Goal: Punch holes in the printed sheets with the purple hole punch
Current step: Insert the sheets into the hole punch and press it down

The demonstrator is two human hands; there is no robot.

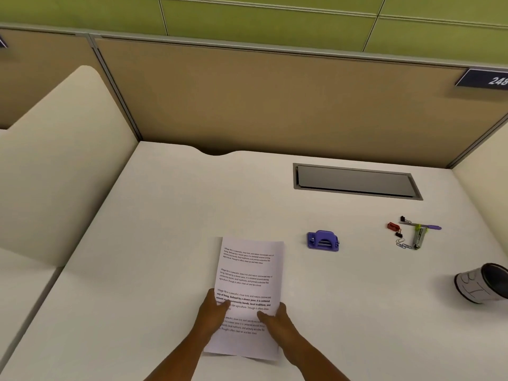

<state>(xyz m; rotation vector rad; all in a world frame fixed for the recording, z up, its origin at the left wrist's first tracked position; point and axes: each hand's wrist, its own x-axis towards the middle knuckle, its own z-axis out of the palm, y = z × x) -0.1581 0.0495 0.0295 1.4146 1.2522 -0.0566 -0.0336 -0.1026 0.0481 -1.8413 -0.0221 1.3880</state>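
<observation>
White printed sheets [248, 292] lie on the cream surface [165, 215] in front of me, and I hold them at their near end with both hands. My left hand [213, 312] grips the left edge, thumb curled over the text; my right hand [276, 321] pinches the right edge, thumb on top. Beyond the sheets and to their right, apart from them, sits the purple hole punch [323, 241]. Farther right I see a small cluster of clips [400, 237] and a pen [428, 226], and a tipped cup [481, 287] near the edge.
</observation>
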